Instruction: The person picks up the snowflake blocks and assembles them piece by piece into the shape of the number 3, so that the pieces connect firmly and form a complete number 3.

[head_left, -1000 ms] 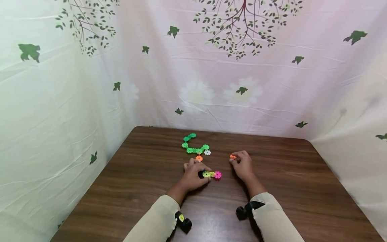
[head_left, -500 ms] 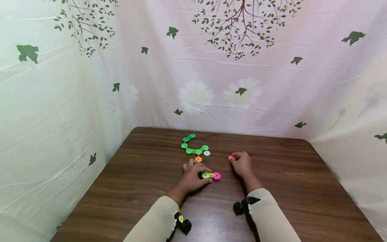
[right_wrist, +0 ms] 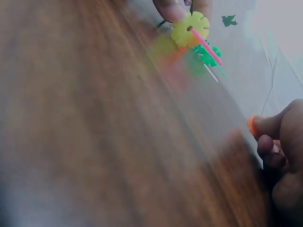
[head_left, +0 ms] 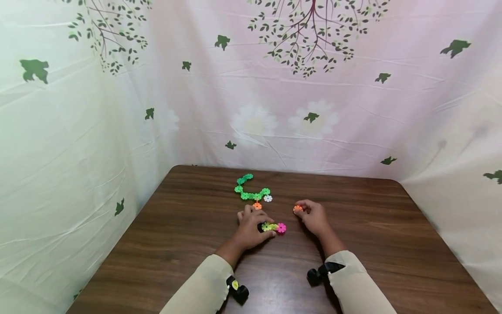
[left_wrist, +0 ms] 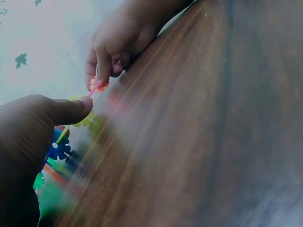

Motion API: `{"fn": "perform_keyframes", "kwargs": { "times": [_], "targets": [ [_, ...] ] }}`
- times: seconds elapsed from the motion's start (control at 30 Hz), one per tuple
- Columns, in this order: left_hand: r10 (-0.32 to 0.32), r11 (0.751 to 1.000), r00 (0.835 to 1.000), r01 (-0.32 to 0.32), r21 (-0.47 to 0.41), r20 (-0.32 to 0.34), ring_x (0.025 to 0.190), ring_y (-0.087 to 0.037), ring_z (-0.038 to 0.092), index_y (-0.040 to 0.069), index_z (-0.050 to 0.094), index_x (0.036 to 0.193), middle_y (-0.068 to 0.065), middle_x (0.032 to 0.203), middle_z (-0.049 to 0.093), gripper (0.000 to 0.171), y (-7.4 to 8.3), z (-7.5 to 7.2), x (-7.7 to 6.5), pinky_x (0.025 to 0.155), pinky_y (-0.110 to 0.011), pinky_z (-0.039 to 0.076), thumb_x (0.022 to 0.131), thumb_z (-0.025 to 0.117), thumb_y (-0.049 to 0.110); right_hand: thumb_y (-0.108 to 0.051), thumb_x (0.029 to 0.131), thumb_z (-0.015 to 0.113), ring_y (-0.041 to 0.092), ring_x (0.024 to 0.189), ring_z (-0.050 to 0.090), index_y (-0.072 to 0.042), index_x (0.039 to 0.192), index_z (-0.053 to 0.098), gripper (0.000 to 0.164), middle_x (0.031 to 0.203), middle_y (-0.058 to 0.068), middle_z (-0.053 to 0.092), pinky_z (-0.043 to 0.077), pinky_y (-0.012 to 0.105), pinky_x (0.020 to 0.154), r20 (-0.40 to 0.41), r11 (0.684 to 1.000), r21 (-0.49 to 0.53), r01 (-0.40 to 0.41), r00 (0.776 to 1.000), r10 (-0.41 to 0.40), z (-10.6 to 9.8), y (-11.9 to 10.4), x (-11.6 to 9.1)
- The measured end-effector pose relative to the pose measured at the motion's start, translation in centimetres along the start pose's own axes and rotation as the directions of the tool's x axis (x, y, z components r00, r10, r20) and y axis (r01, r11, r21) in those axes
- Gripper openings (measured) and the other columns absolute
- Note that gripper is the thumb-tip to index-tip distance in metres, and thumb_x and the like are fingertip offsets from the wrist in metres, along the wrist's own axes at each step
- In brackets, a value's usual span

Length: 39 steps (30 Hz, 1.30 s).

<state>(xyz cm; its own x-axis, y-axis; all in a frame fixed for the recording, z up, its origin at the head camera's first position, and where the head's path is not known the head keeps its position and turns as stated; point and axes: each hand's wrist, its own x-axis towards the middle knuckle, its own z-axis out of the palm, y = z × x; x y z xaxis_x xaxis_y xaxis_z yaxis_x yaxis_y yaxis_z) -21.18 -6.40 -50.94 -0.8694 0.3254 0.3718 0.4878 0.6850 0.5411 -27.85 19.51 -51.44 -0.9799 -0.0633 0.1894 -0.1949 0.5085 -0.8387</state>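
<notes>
Notched, flower-shaped plastic discs are linked into a chain. Thumb and fingers of my left hand (head_left: 248, 229) hold the chain at its yellow discs (head_left: 267, 227); a pink disc (head_left: 281, 228) sticks out at the right end. A blue disc (left_wrist: 59, 144) shows behind the thumb in the left wrist view. Farther back, green discs (head_left: 249, 196) form a curve, with an orange disc (head_left: 256, 205) joined below. To the right, my right hand (head_left: 315, 216) pinches a separate orange disc (head_left: 297, 209), apart from the pink one. My left palm and fingers hide part of the chain.
A white disc (head_left: 268, 198) lies at the right end of the green curve, touching or very close to it. The brown wooden table (head_left: 372, 261) is bordered by a printed cloth (head_left: 274, 109) at the back and sides.
My right hand, pinching the orange disc, has shifted slightly left and nearer to me, and the disc now faces upward more fully. My left hand and the chain have stayed almost still.
</notes>
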Motion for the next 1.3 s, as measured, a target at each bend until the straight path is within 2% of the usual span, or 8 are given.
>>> {"fn": "perform_keyframes", "kwargs": {
  "times": [0.2,0.33,0.47,0.6,0.87,1.1,1.23,1.3],
  "targets": [
    [0.009,1.000,1.000,-0.009,0.021,-0.016,0.112,-0.021,0.045,0.021,0.086,0.114,-0.001,0.117,0.075,0.031,0.2,0.1,-0.2,0.095,-0.048,0.023,0.089,0.092,0.039,-0.004,0.098,0.080,0.006,0.071,0.066,0.003,0.108,0.080,0.012,0.092,0.016,0.081,0.056,0.024,0.062,0.076,0.990,0.135,0.028,0.996,-0.038,0.1,-0.1,-1.0],
    [0.007,1.000,1.000,-0.007,0.025,-0.026,0.112,-0.021,0.044,0.021,0.086,0.115,-0.001,0.117,0.076,0.033,0.2,0.2,-0.1,0.096,-0.050,0.023,0.088,0.092,0.039,-0.006,0.098,0.081,0.004,0.074,0.067,0.001,0.101,0.081,0.008,0.090,0.013,0.083,0.055,0.023,0.066,0.105,0.988,0.144,0.062,0.991,-0.078,0.0,-0.2,-1.6],
    [-0.011,0.999,1.000,0.012,0.031,-0.022,0.111,-0.020,0.043,0.022,0.086,0.116,0.000,0.118,0.075,0.035,0.3,0.3,0.1,0.096,-0.050,0.023,0.088,0.092,0.042,-0.010,0.097,0.083,0.002,0.081,0.066,-0.007,0.093,0.083,0.005,0.093,0.008,0.082,0.053,0.021,0.075,0.120,0.987,0.110,0.113,0.985,-0.126,0.0,-0.4,-1.9],
    [-0.038,0.998,0.999,0.038,0.057,-0.012,0.111,-0.019,0.042,0.025,0.086,0.116,0.002,0.118,0.074,0.036,0.5,0.5,0.3,0.096,-0.050,0.023,0.088,0.092,0.046,-0.011,0.096,0.084,0.003,0.086,0.066,-0.007,0.091,0.084,0.007,0.096,0.009,0.080,0.052,0.022,0.078,0.126,0.979,0.095,0.179,0.974,-0.191,0.2,-0.4,-2.1],
    [-0.055,0.994,0.998,0.056,0.094,-0.008,0.111,-0.021,0.043,0.026,0.086,0.115,0.002,0.118,0.074,0.035,1.1,0.6,0.3,0.097,-0.052,0.024,0.089,0.090,0.048,-0.015,0.097,0.083,0.005,0.088,0.068,-0.010,0.092,0.083,0.007,0.096,0.004,0.082,0.054,0.023,0.082,0.165,0.989,0.026,0.147,0.975,-0.149,0.2,-0.5,-2.3],
    [-0.034,0.994,0.999,0.035,0.103,-0.012,0.111,-0.020,0.043,0.025,0.087,0.112,0.004,0.115,0.075,0.033,0.8,0.9,0.4,0.097,-0.050,0.023,0.089,0.090,0.047,-0.009,0.096,0.081,0.007,0.092,0.069,-0.013,0.094,0.083,0.005,0.096,-0.002,0.080,0.055,0.026,0.087,0.202,0.969,-0.025,0.247,0.950,-0.237,0.0,-0.5,-2.4],
    [-0.035,0.994,0.999,0.034,0.108,0.008,0.113,-0.021,0.045,0.023,0.087,0.111,0.005,0.113,0.075,0.031,0.9,1.0,0.6,0.099,-0.051,0.024,0.089,0.090,0.045,-0.005,0.095,0.082,0.006,0.092,0.068,-0.016,0.094,0.082,0.011,0.095,-0.002,0.079,0.055,0.025,0.087,0.210,0.965,-0.017,0.262,0.944,-0.253,0.1,-0.5,-2.4],
    [-0.039,0.994,0.999,0.037,0.106,0.017,0.115,-0.021,0.046,0.023,0.088,0.110,0.005,0.113,0.076,0.030,0.9,1.0,0.6,0.100,-0.052,0.024,0.089,0.089,0.044,-0.006,0.095,0.081,0.005,0.091,0.068,-0.013,0.094,0.082,0.007,0.095,-0.001,0.079,0.055,0.024,0.086,0.210,0.963,-0.012,0.269,0.942,-0.261,0.0,-0.5,-2.5]
  ]
}}
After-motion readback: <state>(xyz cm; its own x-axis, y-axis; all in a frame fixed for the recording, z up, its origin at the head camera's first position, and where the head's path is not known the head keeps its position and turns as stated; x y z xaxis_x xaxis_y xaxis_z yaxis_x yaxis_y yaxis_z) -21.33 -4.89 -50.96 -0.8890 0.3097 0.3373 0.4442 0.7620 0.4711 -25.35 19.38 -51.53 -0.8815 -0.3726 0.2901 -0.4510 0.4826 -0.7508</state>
